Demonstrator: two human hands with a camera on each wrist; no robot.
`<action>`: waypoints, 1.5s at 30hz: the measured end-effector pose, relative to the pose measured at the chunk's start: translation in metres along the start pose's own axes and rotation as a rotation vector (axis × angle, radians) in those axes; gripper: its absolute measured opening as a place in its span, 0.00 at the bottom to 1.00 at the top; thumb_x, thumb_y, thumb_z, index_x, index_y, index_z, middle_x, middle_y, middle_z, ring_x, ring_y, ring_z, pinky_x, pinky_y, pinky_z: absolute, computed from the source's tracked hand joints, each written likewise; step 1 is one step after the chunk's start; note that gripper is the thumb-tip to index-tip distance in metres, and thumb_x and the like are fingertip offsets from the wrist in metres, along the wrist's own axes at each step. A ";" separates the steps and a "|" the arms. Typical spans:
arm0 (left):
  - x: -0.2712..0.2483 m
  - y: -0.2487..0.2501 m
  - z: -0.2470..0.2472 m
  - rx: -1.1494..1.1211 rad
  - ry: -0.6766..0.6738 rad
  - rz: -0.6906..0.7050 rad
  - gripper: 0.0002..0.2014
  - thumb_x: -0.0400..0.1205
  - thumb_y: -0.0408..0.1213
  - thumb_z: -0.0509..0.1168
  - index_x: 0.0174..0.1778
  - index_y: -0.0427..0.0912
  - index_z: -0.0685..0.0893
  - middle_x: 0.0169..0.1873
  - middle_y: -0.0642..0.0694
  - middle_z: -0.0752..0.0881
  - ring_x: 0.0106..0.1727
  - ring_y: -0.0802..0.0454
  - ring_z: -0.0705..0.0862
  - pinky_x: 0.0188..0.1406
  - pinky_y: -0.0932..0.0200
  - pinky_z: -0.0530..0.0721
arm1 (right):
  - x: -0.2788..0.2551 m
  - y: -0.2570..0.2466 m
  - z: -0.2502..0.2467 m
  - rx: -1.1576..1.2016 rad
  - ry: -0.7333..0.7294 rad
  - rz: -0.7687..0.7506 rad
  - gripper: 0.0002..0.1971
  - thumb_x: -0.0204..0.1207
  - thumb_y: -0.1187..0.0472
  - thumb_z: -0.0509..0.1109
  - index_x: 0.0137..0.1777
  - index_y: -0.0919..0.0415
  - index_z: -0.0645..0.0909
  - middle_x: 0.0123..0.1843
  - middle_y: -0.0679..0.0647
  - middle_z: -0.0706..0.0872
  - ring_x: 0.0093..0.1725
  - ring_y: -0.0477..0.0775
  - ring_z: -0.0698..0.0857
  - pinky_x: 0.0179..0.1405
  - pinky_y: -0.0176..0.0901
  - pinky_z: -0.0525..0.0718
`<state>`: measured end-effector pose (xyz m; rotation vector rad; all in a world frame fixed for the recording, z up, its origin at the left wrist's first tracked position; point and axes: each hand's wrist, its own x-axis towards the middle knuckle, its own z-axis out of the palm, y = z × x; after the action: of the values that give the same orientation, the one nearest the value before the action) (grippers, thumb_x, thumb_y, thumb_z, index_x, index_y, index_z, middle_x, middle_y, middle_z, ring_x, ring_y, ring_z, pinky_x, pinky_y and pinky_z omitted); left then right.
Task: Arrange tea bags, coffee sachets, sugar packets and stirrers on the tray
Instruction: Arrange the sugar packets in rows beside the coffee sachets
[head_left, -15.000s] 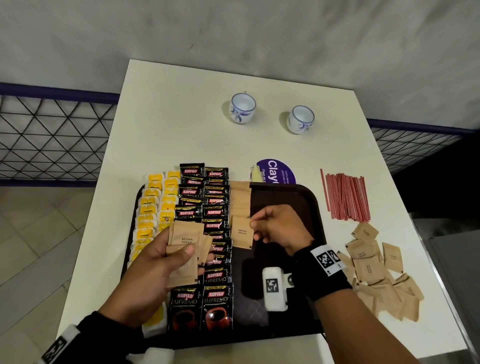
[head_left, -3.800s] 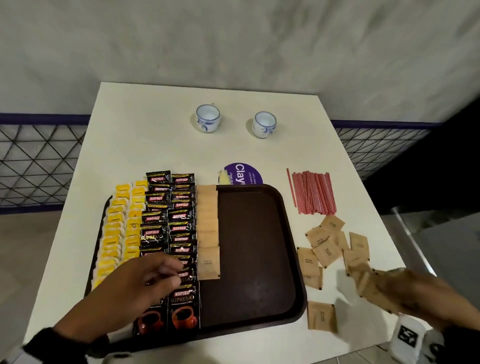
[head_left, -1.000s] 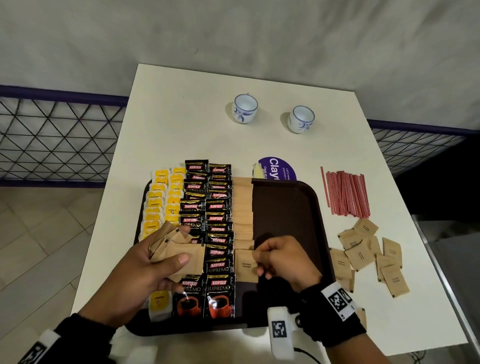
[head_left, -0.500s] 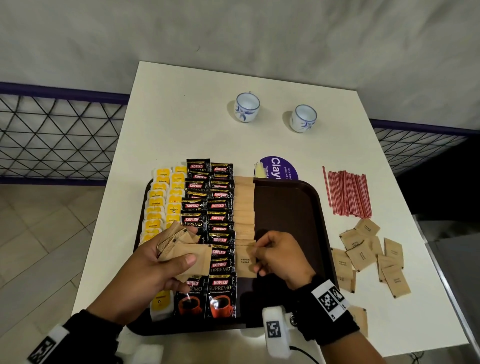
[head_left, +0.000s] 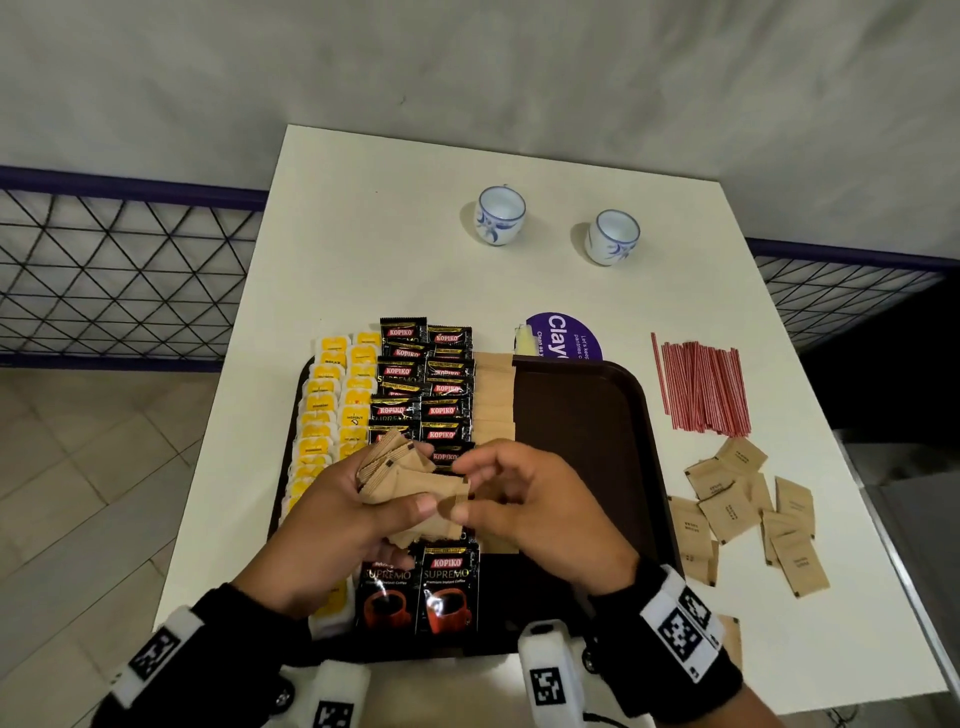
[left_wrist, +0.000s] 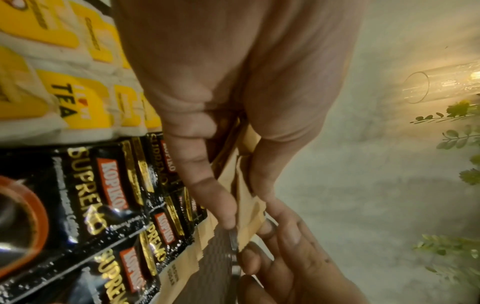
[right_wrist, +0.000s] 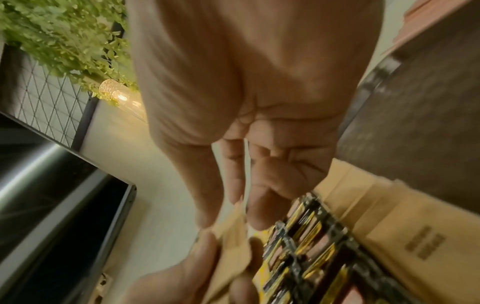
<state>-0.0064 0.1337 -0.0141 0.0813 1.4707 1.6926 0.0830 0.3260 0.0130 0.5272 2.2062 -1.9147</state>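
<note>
My left hand (head_left: 395, 483) grips a fanned bundle of brown sugar packets (head_left: 410, 475) above the coffee sachets. My right hand (head_left: 464, 488) meets it from the right, thumb and forefinger pinching the edge of one sugar packet (head_left: 451, 503) in the bundle. In the left wrist view the bundle (left_wrist: 245, 207) sits between the left thumb and fingers. The brown tray (head_left: 582, 441) holds yellow tea bags (head_left: 332, 395), black coffee sachets (head_left: 426, 384) and a column of sugar packets (head_left: 493, 405). Red stirrers (head_left: 701, 387) lie on the table to the tray's right.
Loose sugar packets (head_left: 743, 512) are scattered on the white table (head_left: 374, 234) right of the tray. Two small blue-patterned cups (head_left: 500, 214) (head_left: 613, 236) stand at the back. A purple sticker (head_left: 566, 338) lies behind the tray. A mesh railing runs on both sides.
My right hand has left the packet it laid at the near end of the sugar column and moved left to the bundle in my left hand.
</note>
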 end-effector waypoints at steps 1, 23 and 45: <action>0.001 0.001 0.002 -0.012 0.004 -0.001 0.21 0.75 0.31 0.78 0.63 0.50 0.87 0.54 0.38 0.92 0.48 0.40 0.92 0.30 0.50 0.90 | 0.000 -0.001 0.004 0.026 -0.009 0.016 0.10 0.73 0.68 0.80 0.51 0.57 0.87 0.46 0.61 0.85 0.37 0.52 0.86 0.36 0.43 0.86; 0.005 0.001 0.013 0.101 0.008 0.027 0.20 0.78 0.26 0.75 0.62 0.51 0.88 0.51 0.41 0.92 0.47 0.39 0.93 0.34 0.46 0.92 | -0.002 0.017 0.002 -0.175 0.091 -0.010 0.03 0.73 0.62 0.79 0.42 0.54 0.88 0.37 0.49 0.88 0.36 0.40 0.83 0.37 0.37 0.81; -0.020 0.005 -0.017 0.021 -0.058 -0.093 0.34 0.57 0.47 0.85 0.62 0.56 0.88 0.56 0.37 0.92 0.48 0.28 0.92 0.28 0.53 0.88 | -0.018 0.065 -0.033 -0.022 0.194 0.401 0.03 0.74 0.74 0.74 0.44 0.77 0.84 0.35 0.71 0.88 0.27 0.54 0.85 0.22 0.38 0.79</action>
<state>-0.0063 0.1080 -0.0052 0.0718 1.4276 1.5883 0.1273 0.3624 -0.0351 1.0979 2.0253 -1.6855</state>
